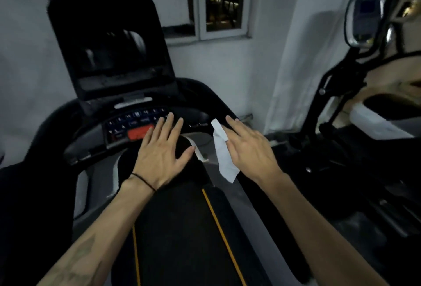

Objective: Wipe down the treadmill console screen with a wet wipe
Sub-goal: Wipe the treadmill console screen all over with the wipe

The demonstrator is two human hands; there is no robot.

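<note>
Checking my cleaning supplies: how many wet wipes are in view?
1: a white folded wet wipe, hanging from the right hand, right of the black treadmill console screen. Others may be hidden.

a small indoor gym or exercise room. a treadmill [159,194] fills the middle, with a dark upright console screen [111,44], a button panel [136,123] with a red key, and a black belt edged by 2 orange lines. a second exercise machine [362,41] with its own oval display stands to the right. plain white walls and a window [222,3] dark with night close the space.
</note>
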